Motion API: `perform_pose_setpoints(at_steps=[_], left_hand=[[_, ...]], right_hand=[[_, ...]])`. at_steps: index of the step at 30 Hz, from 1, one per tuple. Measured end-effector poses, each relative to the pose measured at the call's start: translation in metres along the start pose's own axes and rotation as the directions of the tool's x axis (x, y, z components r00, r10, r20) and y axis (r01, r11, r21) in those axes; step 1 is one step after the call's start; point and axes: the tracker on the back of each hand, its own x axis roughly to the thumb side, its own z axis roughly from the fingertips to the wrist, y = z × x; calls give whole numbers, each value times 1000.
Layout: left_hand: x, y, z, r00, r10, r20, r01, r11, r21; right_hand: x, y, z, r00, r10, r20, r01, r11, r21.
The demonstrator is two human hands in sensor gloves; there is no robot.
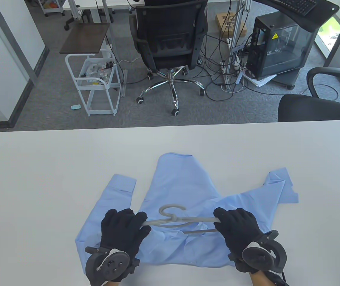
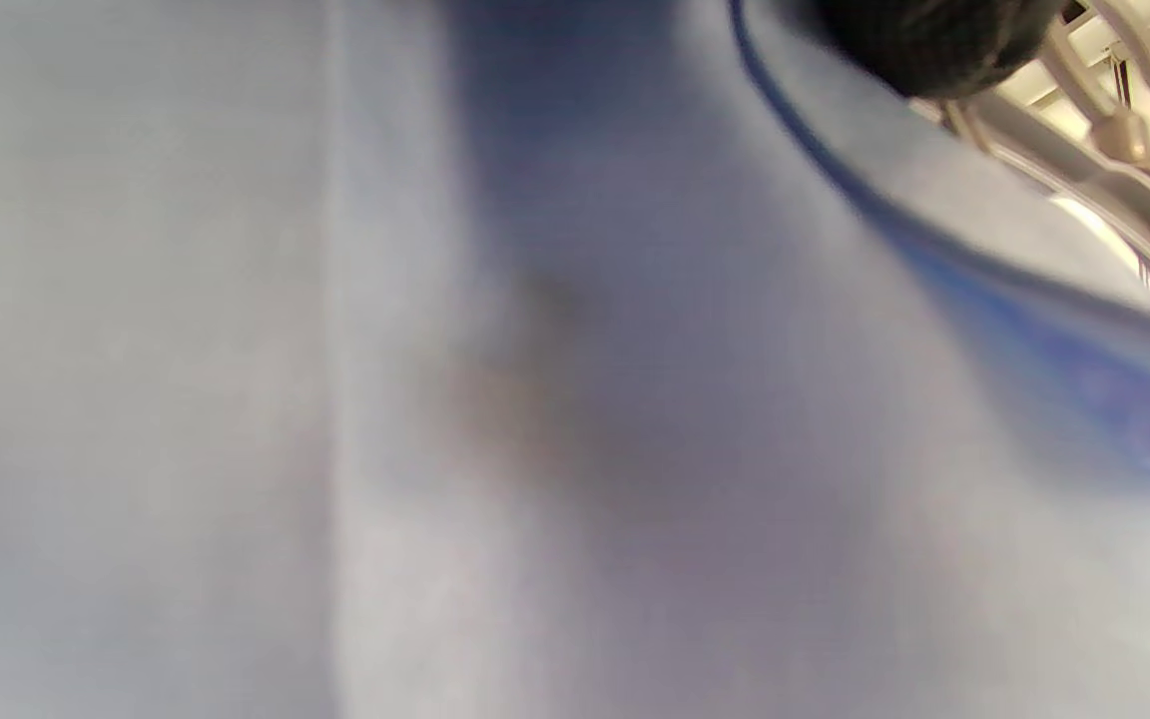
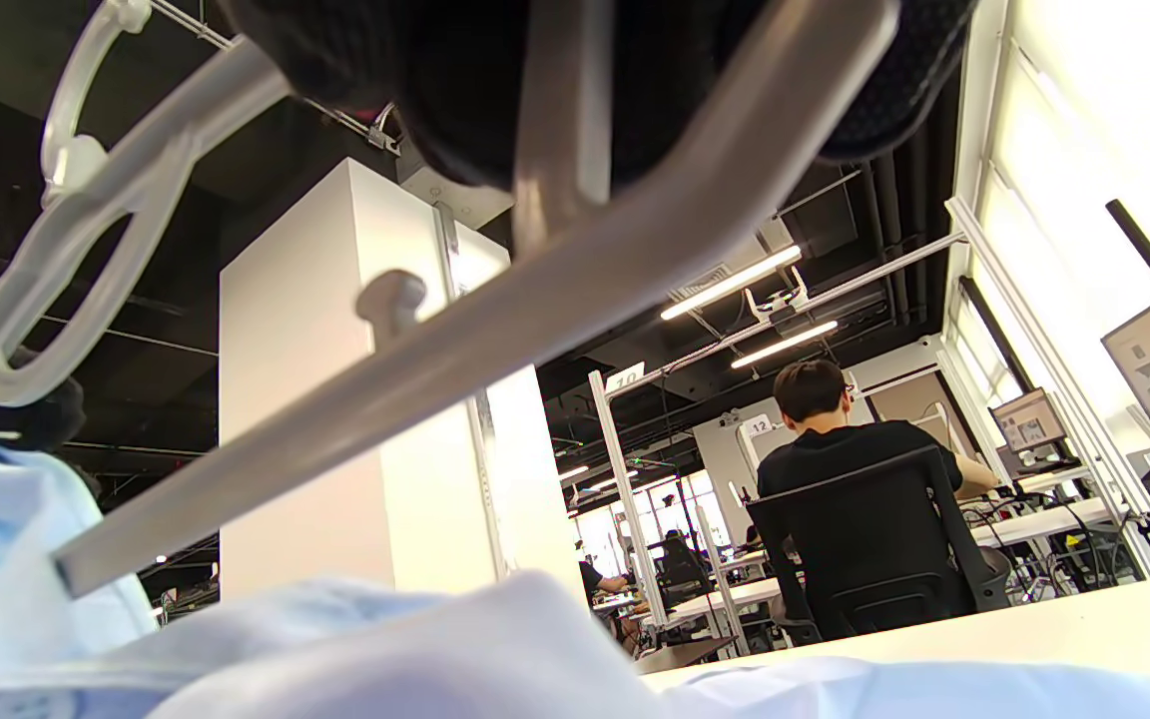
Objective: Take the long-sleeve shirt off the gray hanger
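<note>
A light blue long-sleeve shirt [image 1: 185,190] lies spread on the white table [image 1: 38,166], collar end toward me. The gray hanger [image 1: 173,219] sits above the shirt's near part, hook pointing away from me. My left hand [image 1: 125,228] grips the hanger's left arm, where it meets the cloth. My right hand [image 1: 235,226] grips the hanger's right end, clear of the shirt. The right wrist view shows the hanger bar [image 3: 495,330] lifted above the blue cloth [image 3: 355,649], held by my gloved fingers [image 3: 635,80]. The left wrist view is filled by blurred blue fabric [image 2: 535,399].
The shirt's sleeves [image 1: 116,190] spread left and right [image 1: 280,187] on the table. Beyond the far table edge stand a black office chair [image 1: 170,41], a white cart [image 1: 97,83] and a computer tower [image 1: 280,47].
</note>
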Motion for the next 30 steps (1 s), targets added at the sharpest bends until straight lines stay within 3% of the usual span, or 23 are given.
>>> perform_pose_setpoints(at_steps=[16,30], left_hand=[[-7,-11,-1,999,32,-24,-32,999,-9],[-8,-12,-1,999,39,-33,-39,999,-6]], right_hand=[[-20,-3,6,999,26,-42,-28,999,-46],[-19,-8,8,999,29,-44,-32,997,-72]])
